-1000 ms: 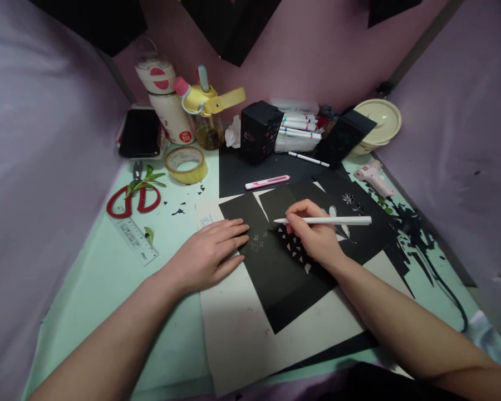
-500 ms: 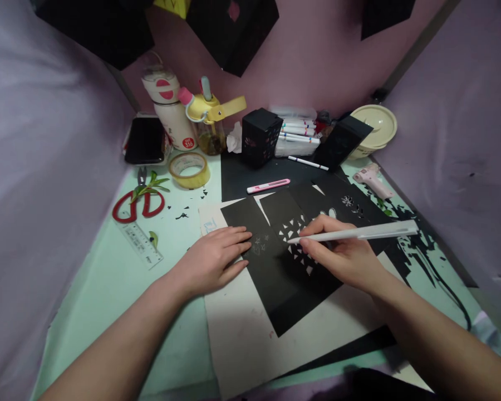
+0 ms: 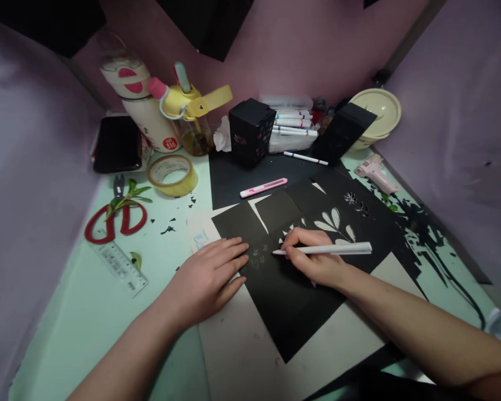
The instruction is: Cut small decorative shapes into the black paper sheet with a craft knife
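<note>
Black paper [image 3: 284,323] lies over white paper [image 3: 234,356]. Small star and heart outlines are drawn in light lines near its left edge, and white cut-out shapes show farther right. My left hand [image 3: 215,275] rests flat on the left edge of the black paper, fingers apart and holding nothing. In my right hand [image 3: 317,257] is a white pen [image 3: 350,249], pinched near its tip. The pen points left, its tip just right of the small drawings; whether it touches the paper I cannot tell. My right hand covers most of the small triangular cut-outs.
A pink cutter [image 3: 264,188] lies behind the black paper. Red-handled scissors [image 3: 116,223], a ruler [image 3: 123,270] and yellow tape [image 3: 173,175] are at the left. Farther back stand bottles [image 3: 150,122], a black box [image 3: 251,133] and markers [image 3: 294,133]. A pink glue gun [image 3: 376,174] lies right.
My right hand has moved left with the pen, from the triangular cut-outs toward the small drawings, uncovering white petal shapes. The view has shifted slightly. My left hand stays on the paper.
</note>
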A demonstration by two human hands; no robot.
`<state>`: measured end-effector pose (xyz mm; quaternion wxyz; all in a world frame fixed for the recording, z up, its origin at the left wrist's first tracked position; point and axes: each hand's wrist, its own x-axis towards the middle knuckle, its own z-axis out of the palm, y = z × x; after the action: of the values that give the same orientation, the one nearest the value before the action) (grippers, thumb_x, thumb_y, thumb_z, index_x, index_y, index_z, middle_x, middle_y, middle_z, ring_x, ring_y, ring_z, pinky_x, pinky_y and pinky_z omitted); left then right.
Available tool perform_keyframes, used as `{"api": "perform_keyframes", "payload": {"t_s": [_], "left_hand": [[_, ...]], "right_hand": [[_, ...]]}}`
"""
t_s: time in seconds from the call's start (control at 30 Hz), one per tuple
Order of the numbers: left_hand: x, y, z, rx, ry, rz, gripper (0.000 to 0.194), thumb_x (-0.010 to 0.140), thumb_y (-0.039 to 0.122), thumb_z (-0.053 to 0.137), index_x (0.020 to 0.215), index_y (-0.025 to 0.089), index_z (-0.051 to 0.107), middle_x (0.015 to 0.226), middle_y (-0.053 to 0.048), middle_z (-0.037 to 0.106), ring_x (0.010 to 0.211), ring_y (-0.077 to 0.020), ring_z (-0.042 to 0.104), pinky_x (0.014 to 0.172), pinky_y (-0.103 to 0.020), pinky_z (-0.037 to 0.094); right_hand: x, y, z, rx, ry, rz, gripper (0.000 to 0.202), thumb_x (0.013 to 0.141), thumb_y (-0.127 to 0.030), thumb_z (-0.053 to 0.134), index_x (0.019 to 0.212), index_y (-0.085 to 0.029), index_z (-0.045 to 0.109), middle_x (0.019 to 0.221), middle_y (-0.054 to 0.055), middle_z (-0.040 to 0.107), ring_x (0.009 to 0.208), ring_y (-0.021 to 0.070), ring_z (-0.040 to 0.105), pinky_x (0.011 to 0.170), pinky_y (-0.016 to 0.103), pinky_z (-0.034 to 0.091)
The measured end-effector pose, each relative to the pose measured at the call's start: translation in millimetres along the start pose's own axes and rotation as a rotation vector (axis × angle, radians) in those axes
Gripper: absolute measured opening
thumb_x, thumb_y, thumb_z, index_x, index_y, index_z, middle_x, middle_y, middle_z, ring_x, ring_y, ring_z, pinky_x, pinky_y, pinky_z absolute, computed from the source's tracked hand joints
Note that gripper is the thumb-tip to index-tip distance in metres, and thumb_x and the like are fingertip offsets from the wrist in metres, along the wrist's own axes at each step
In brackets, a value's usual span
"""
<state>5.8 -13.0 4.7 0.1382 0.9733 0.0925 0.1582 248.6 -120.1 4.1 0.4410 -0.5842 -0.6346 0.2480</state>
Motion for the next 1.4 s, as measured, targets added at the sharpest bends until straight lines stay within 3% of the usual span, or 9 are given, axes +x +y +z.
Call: {"api": "perform_keyframes", "payload": {"t_s": [0.4,0.9,1.4], "left_hand": [[-0.7,-1.9,-0.3,-0.02,-0.024,-0.011,0.029,0.097,0.026,0.052,0.121,0.014,0.064,0.132,-0.012,0.064,0.128,-0.0288,0.056,0.102,-0.052,0.053],[-0.3,-1.4,1.7,-0.024,-0.002,-0.009,0.028,0.096,0.026,0.054,0.115,0.012,0.068,0.129,-0.014,0.065,0.125,-0.0311,0.058,0.101,-0.054,0.053],[0.6,-0.6,2.1,-0.031,0.008,-0.018,0.027,0.097,0.026,0.053,0.116,0.014,0.068,0.129,-0.014,0.066,0.125,-0.0306,0.058,0.102,-0.053,0.052]], "right_hand": [[1.2,1.2,1.0,-0.049,-0.051,-0.057,0.015,0.086,-0.016,0.056,0.074,-0.019,0.064,0.065,0.001,0.066,0.058,0.0121,0.062,0.055,0.023,0.047],[0.0,1.1,0.4,-0.026,-0.077,0.007,0.015,0.08,-0.015,0.054,0.066,-0.02,0.058,0.06,-0.002,0.062,0.053,0.0108,0.055,0.051,0.022,0.041],[-1.1,2.6,1.9,-0.045,-0.067,0.007,0.014,0.086,-0.018,0.056,0.074,-0.02,0.063,0.066,0.0,0.067,0.057,0.012,0.061,0.055,0.023,0.044]]}}
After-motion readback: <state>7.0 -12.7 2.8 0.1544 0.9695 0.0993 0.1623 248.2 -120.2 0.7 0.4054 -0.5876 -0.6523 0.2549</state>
